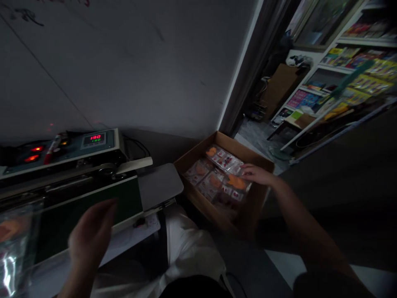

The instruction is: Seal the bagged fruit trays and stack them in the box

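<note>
My right hand (256,174) reaches into an open cardboard box (198,151), its fingers lying on clear plastic packets (225,159) with orange and red printing. I cannot tell whether those fingers grip a packet. The packets lie overlapping in the box. My left hand (91,236) is blurred and holds nothing, hanging in front of the green side of a band sealing machine (93,192). Close to that hand, at the far left edge, a shiny plastic packet (12,248) lies at the machine's output end.
The sealer's control panel (94,140) glows red with digits and lamps. A grey wall rises behind the machine. White trousers (186,248) show below the box. Through a doorway, shelves (350,70) hold colourful packages, and a cardboard carton (279,89) stands on the floor.
</note>
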The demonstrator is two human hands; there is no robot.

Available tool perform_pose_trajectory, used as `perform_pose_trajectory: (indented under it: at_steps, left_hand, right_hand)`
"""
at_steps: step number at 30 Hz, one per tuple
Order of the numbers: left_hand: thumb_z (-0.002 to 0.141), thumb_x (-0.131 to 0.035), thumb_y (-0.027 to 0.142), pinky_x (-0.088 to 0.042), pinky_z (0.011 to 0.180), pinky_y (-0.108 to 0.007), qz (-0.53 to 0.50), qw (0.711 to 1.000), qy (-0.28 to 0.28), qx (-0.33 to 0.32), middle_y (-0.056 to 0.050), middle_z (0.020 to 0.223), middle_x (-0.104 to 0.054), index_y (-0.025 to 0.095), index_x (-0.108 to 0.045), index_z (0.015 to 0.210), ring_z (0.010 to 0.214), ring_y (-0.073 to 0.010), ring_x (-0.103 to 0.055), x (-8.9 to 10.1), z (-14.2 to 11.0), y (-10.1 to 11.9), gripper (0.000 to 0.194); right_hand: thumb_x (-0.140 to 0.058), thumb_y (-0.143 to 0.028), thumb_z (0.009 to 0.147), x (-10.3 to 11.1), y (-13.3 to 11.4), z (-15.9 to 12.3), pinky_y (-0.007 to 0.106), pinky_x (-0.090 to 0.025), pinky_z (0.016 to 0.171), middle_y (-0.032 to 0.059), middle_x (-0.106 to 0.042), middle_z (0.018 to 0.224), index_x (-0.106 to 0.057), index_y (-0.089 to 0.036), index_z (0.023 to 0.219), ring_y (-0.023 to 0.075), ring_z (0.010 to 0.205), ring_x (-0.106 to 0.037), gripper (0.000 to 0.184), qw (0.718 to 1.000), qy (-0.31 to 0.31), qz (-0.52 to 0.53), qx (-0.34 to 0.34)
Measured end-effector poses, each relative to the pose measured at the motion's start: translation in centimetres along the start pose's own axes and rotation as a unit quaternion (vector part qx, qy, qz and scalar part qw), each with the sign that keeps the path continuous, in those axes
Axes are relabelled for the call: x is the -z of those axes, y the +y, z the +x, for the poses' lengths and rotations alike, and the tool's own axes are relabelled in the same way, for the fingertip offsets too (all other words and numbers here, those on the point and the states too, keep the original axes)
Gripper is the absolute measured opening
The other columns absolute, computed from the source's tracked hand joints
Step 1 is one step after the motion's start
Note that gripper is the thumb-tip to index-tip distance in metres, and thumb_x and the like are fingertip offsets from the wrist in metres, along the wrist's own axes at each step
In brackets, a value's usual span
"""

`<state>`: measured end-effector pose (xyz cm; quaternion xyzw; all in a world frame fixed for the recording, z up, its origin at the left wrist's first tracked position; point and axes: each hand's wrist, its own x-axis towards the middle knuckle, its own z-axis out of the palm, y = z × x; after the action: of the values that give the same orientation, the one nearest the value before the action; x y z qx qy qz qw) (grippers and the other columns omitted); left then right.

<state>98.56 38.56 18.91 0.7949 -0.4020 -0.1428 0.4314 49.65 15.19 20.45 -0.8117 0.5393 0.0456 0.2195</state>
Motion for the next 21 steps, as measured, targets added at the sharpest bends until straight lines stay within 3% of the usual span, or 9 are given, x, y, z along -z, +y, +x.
perform_pose_trajectory:
  at_steps: [3, 6, 8, 10, 12, 14, 17, 19, 21]
  left_hand:
    - [0.078, -0.063, 0.050, -0.048, 0.097, -0.044, -0.121, 0.971, -0.166, -0.119, -0.008, 0.118, -0.068, 0.023, -0.065, 0.111, 0.107, -0.0285, -0.063, -3.7, 1.4, 5.5, 0.042]
    - [0.065, -0.080, 0.043, -0.035, 0.112, -0.047, -0.203, 0.912, -0.265, -0.238, -0.011, 0.145, -0.049, 0.024, -0.049, 0.134, 0.133, -0.0300, -0.045, -7.3, 2.9, 11.4, 0.078]
    - [0.055, -0.088, 0.037, -0.031, 0.114, -0.047, -0.266, 0.876, -0.307, -0.258, -0.013, 0.150, -0.042, 0.023, -0.044, 0.139, 0.138, -0.0319, -0.039, -8.7, 3.9, 14.2, 0.096]
    - [0.059, -0.086, 0.034, -0.044, 0.104, -0.042, -0.342, 0.842, -0.354, -0.222, -0.014, 0.136, -0.058, 0.020, -0.053, 0.130, 0.124, -0.0305, -0.054, -9.2, 4.7, 15.3, 0.080]
    - [0.067, -0.081, 0.035, -0.054, 0.078, -0.031, -0.393, 0.832, -0.365, -0.143, -0.010, 0.105, -0.072, 0.016, -0.063, 0.113, 0.091, -0.0228, -0.068, -8.9, 5.2, 14.3, 0.052]
    - [0.071, -0.078, 0.037, -0.050, 0.057, -0.023, -0.421, 0.848, -0.317, -0.046, -0.005, 0.083, -0.072, 0.015, -0.066, 0.099, 0.066, -0.0153, -0.065, -8.1, 5.3, 11.8, 0.037]
    - [0.067, -0.081, 0.038, -0.047, 0.053, -0.021, -0.472, 0.848, -0.231, 0.070, -0.006, 0.085, -0.072, 0.016, -0.066, 0.095, 0.067, -0.0152, -0.066, -7.0, 4.9, 7.3, 0.039]
    - [0.062, -0.084, 0.037, -0.049, 0.055, -0.022, -0.488, 0.839, -0.204, 0.125, -0.007, 0.088, -0.073, 0.015, -0.066, 0.097, 0.070, -0.0169, -0.067, -6.5, 4.6, 4.8, 0.044]
    - [0.059, -0.087, 0.035, -0.051, 0.056, -0.024, -0.494, 0.834, -0.181, 0.165, -0.007, 0.087, -0.073, 0.015, -0.066, 0.100, 0.068, -0.0175, -0.068, -6.3, 4.5, 2.9, 0.050]
  right_hand:
    - [-0.052, -0.054, 0.088, 5.5, -6.3, -1.8, 0.038, -0.038, 0.108, 0.0071, -0.050, 0.141, -0.072, -0.021, 0.082, 0.0258, 0.129, -0.047, 0.039, 0.981, 0.050, 0.020, 0.187]
    - [-0.054, -0.049, 0.089, 10.6, -14.0, -2.4, 0.039, -0.040, 0.107, 0.0042, -0.057, 0.133, -0.072, -0.023, 0.081, 0.0236, 0.127, -0.050, 0.033, 0.950, 0.038, 0.001, 0.309]
    - [-0.057, -0.046, 0.088, 12.6, -18.3, -2.0, 0.038, -0.043, 0.104, 0.0027, -0.064, 0.121, -0.072, -0.024, 0.079, 0.0211, 0.119, -0.056, 0.028, 0.928, 0.018, 0.011, 0.372]
    - [-0.062, -0.044, 0.086, 13.0, -21.2, -0.7, 0.038, -0.044, 0.103, 0.0018, -0.067, 0.115, -0.071, -0.024, 0.078, 0.0194, 0.112, -0.059, 0.023, 0.909, 0.023, 0.065, 0.411]
    - [-0.064, -0.045, 0.085, 11.2, -22.5, 1.4, 0.040, -0.044, 0.104, 0.0020, -0.065, 0.119, -0.070, -0.024, 0.084, 0.0196, 0.116, -0.057, 0.022, 0.888, 0.085, 0.191, 0.409]
    - [-0.059, -0.050, 0.087, 7.4, -23.1, 4.0, 0.041, -0.046, 0.102, 0.0032, -0.060, 0.127, -0.067, -0.028, 0.103, 0.0206, 0.122, -0.054, 0.029, 0.848, 0.147, 0.371, 0.350]
    - [-0.054, -0.058, 0.087, -1.0, -24.4, 7.9, 0.042, -0.056, 0.087, 0.0074, -0.057, 0.133, -0.042, -0.034, 0.138, 0.0230, 0.111, -0.062, 0.058, 0.795, 0.057, 0.556, 0.236]
    - [-0.061, -0.052, 0.083, -6.6, -26.0, 9.6, 0.044, -0.054, 0.094, 0.0074, -0.053, 0.139, -0.018, -0.035, 0.150, 0.0239, 0.120, -0.058, 0.082, 0.770, -0.001, 0.587, 0.251]
    - [-0.062, -0.046, 0.083, -10.8, -27.8, 10.7, 0.045, -0.049, 0.102, 0.0068, -0.048, 0.145, -0.008, -0.034, 0.152, 0.0232, 0.129, -0.051, 0.089, 0.764, 0.049, 0.584, 0.269]
